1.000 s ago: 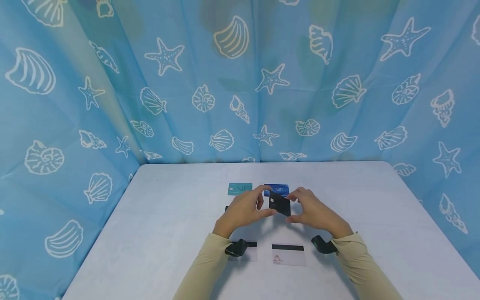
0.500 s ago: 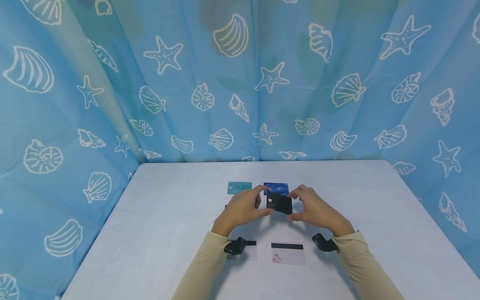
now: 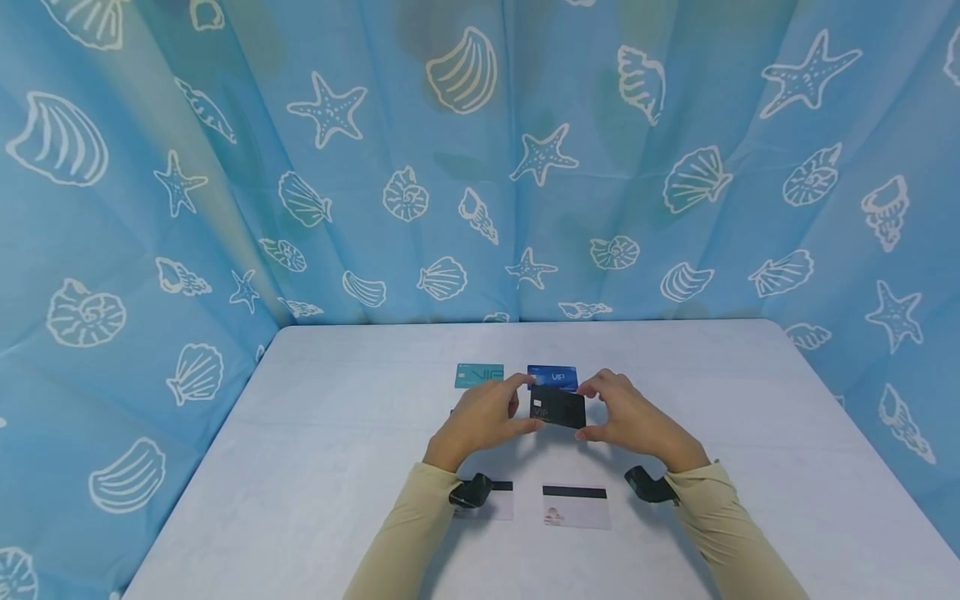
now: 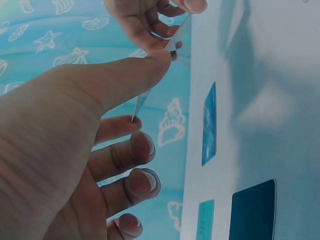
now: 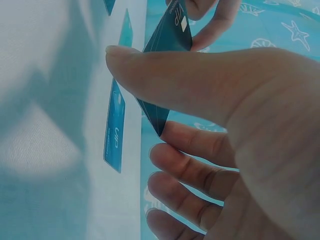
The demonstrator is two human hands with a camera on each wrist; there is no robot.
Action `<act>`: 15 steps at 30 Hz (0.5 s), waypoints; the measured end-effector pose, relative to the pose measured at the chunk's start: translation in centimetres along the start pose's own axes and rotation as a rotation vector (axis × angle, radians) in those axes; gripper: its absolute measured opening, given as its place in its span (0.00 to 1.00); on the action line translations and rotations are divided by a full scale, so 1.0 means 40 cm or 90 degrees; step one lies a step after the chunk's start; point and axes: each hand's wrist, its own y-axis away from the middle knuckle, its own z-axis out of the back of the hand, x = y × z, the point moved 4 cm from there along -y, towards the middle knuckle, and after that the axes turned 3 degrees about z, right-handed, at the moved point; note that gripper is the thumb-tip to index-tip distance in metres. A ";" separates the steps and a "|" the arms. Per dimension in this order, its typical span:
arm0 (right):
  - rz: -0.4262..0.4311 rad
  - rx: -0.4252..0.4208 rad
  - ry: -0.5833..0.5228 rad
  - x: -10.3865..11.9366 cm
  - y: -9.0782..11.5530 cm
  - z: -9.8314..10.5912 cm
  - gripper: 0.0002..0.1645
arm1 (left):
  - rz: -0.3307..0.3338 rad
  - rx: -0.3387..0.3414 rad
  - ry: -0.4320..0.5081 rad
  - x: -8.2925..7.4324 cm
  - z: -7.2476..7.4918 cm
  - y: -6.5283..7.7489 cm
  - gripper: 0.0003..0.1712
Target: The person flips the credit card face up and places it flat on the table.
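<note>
Raised over the table is a black VIP card with a pale chip, its printed face toward the head camera. My left hand pinches its left end between thumb and index finger. At the right end, my right hand pinches it the same way, thumb below and index finger above. The right wrist view shows the card partly behind my thumb, the other fingers loosely bent below. Just behind the held card, a blue VIP card lies on the table, its lower edge overlapped in the head view.
A teal VIP card lies left of the blue one. Another dark card is mostly hidden by my left hand in the head view. Two pale cards with black stripes lie nearer, one between my forearms. A blue shell-patterned curtain borders the white table.
The black card has turned from a slanted pose to face the head camera more squarely, settling nearly level. Both hands keep their pinch and have barely moved.
</note>
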 end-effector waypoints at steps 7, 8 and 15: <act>-0.005 0.002 0.003 0.001 0.001 0.000 0.36 | 0.000 0.002 -0.013 0.009 -0.012 -0.004 0.39; -0.006 0.002 0.003 0.001 0.001 -0.001 0.36 | 0.003 0.004 -0.015 0.010 -0.013 -0.004 0.39; -0.008 0.001 0.009 -0.006 -0.003 -0.008 0.36 | 0.011 0.015 -0.030 0.013 -0.019 -0.008 0.39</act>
